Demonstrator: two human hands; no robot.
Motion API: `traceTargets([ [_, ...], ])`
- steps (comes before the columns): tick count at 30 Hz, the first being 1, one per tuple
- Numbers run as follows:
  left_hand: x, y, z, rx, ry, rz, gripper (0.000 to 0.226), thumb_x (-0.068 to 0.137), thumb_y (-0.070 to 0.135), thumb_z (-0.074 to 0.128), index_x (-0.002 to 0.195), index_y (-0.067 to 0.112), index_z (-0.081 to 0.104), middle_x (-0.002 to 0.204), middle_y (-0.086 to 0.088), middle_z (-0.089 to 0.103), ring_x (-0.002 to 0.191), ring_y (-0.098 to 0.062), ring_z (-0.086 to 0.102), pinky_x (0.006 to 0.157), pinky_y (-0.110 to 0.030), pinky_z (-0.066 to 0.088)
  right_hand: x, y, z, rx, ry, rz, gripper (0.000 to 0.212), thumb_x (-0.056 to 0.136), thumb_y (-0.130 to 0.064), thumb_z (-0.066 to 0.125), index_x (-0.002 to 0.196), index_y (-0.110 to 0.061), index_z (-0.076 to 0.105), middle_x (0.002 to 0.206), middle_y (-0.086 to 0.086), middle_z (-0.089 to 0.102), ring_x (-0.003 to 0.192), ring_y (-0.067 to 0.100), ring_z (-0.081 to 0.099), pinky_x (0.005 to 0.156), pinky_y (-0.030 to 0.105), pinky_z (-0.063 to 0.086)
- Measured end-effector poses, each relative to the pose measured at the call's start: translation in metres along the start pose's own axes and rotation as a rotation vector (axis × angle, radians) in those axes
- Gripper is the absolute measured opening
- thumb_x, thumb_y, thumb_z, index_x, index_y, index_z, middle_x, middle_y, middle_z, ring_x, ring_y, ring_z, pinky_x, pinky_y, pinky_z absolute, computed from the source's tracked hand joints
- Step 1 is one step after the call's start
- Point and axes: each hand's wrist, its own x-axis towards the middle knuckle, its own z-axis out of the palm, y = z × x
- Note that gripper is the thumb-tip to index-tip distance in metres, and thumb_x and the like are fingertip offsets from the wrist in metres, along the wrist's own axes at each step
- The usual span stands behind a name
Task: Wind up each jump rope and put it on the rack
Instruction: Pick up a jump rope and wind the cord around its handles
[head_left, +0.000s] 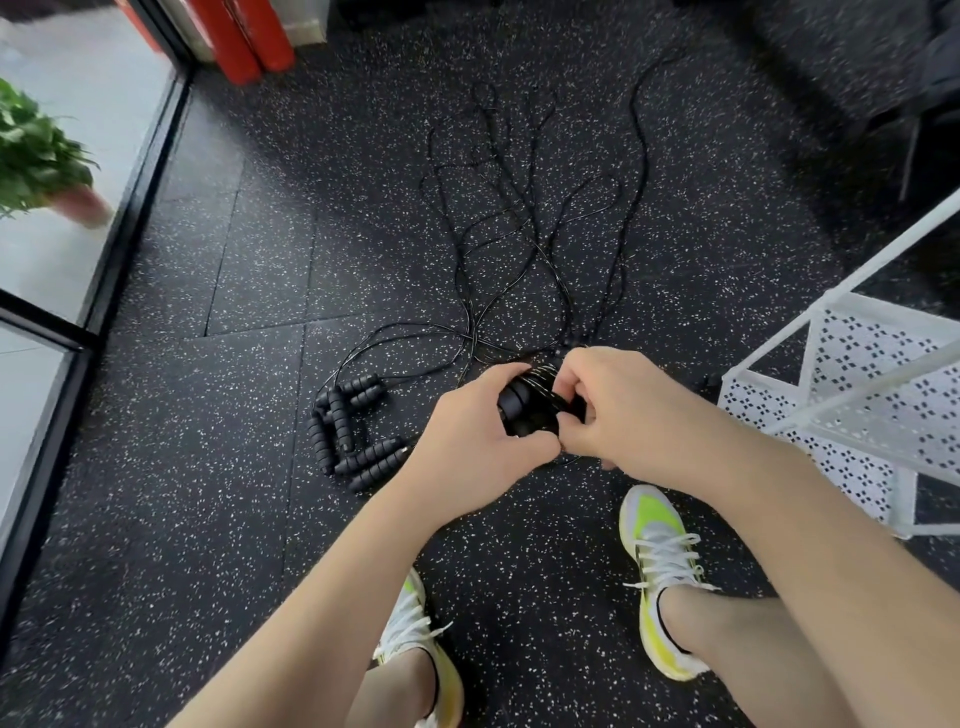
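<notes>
While gripped from nine o'clock by left hand (475, 441) and pinched from three o'clock by right hand (618, 410): one wound jump rope (530, 410), frame centre. Six loose handles (353, 431) floored at nine o'clock; one white rack (852, 395) at three o'clock; two shoes (662, 571) at six o'clock.

The black wound bundle of rope and handles (530, 410) is mostly covered by the left hand (475, 441) and right hand (618, 410) — its handle count cannot be told. The white perforated metal rack (857, 395) is cut by the right edge. The far red cylinders (249, 36) are cut by the top edge.
</notes>
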Motion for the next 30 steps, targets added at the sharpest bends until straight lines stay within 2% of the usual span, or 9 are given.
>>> traceTargets([
  [4, 0.000, 0.001, 0.000, -0.021, 0.004, -0.025, 0.082, 0.060, 0.050, 0.067, 0.140, 0.038, 0.054, 0.114, 0.018, 0.069, 0.100, 0.003, 0.065, 0.086, -0.019, 0.056, -0.001, 0.002, -0.001, 0.014, -0.004, -0.007, 0.009, 0.092, -0.028, 0.064, 0.099, -0.026, 0.059, 0.080, -0.014, 0.051, 0.066, 0.002, 0.050, 0.061, 0.025, 0.042],
  [8, 0.002, 0.000, -0.005, -0.018, 0.010, -0.051, 0.091, 0.051, 0.059, 0.061, 0.139, 0.039, 0.056, 0.116, 0.017, 0.070, 0.106, -0.001, 0.065, 0.096, -0.033, 0.055, -0.003, 0.006, -0.005, 0.056, -0.048, -0.008, 0.016, 0.086, -0.038, 0.068, 0.101, -0.036, 0.061, 0.077, -0.014, 0.056, 0.068, 0.002, 0.051, 0.064, 0.031, 0.047],
  [11, 0.001, -0.001, -0.006, -0.017, 0.001, -0.050, 0.091, 0.051, 0.057, 0.063, 0.140, 0.039, 0.054, 0.117, 0.015, 0.070, 0.110, -0.004, 0.064, 0.099, -0.036, 0.054, -0.002, 0.007, -0.004, 0.013, -0.038, -0.001, 0.021, 0.086, -0.043, 0.073, 0.103, -0.039, 0.060, 0.079, -0.015, 0.055, 0.070, 0.000, 0.051, 0.061, 0.026, 0.038],
  [15, 0.001, -0.001, -0.006, -0.005, -0.001, -0.010, 0.090, 0.056, 0.050, 0.069, 0.143, 0.036, 0.052, 0.113, 0.021, 0.071, 0.105, 0.003, 0.064, 0.096, -0.024, 0.052, 0.000, 0.011, -0.002, 0.077, 0.008, 0.024, 0.020, 0.084, -0.043, 0.077, 0.095, -0.038, 0.062, 0.070, -0.012, 0.052, 0.060, 0.002, 0.047, 0.060, 0.027, 0.035],
  [19, 0.001, -0.004, -0.006, -0.007, -0.018, 0.014, 0.078, 0.070, 0.033, 0.079, 0.143, 0.036, 0.051, 0.110, 0.020, 0.071, 0.099, 0.003, 0.066, 0.089, -0.021, 0.053, -0.002, 0.010, 0.002, 0.064, 0.072, 0.058, 0.020, 0.081, -0.043, 0.079, 0.085, -0.037, 0.061, 0.065, -0.014, 0.052, 0.059, 0.001, 0.048, 0.059, 0.027, 0.034],
  [23, 0.003, -0.005, -0.006, 0.005, -0.009, 0.031, 0.068, 0.084, 0.028, 0.077, 0.145, 0.036, 0.047, 0.116, 0.024, 0.064, 0.106, 0.007, 0.059, 0.081, -0.002, 0.040, 0.000, 0.010, 0.008, 0.057, 0.122, 0.069, 0.016, 0.083, -0.035, 0.078, 0.085, -0.033, 0.062, 0.066, -0.014, 0.056, 0.059, 0.004, 0.050, 0.060, 0.029, 0.039],
  [25, 0.004, -0.006, -0.010, -0.001, -0.003, 0.032, 0.066, 0.087, 0.029, 0.075, 0.146, 0.036, 0.046, 0.119, 0.024, 0.062, 0.109, 0.008, 0.057, 0.084, -0.003, 0.039, 0.003, 0.012, 0.010, 0.213, 0.149, 0.049, 0.015, 0.083, -0.027, 0.080, 0.086, -0.036, 0.068, 0.063, -0.016, 0.053, 0.056, 0.003, 0.048, 0.060, 0.024, 0.041],
  [27, 0.005, -0.007, -0.013, -0.034, 0.013, 0.023, 0.066, 0.088, 0.030, 0.075, 0.147, 0.035, 0.046, 0.122, 0.023, 0.064, 0.111, 0.007, 0.058, 0.088, -0.009, 0.042, 0.004, 0.011, 0.009, 0.376, 0.159, 0.017, 0.021, 0.086, -0.019, 0.080, 0.098, -0.035, 0.074, 0.060, -0.016, 0.049, 0.055, 0.001, 0.045, 0.059, 0.015, 0.039],
  [30, 0.003, -0.007, -0.014, -0.007, 0.037, 0.029, 0.064, 0.087, 0.031, 0.075, 0.144, 0.036, 0.048, 0.115, 0.022, 0.067, 0.102, 0.010, 0.060, 0.081, -0.005, 0.042, 0.005, 0.010, 0.010, 0.452, 0.126, 0.046, 0.021, 0.087, -0.015, 0.078, 0.099, -0.031, 0.075, 0.058, -0.018, 0.045, 0.052, 0.000, 0.042, 0.060, 0.020, 0.040],
])
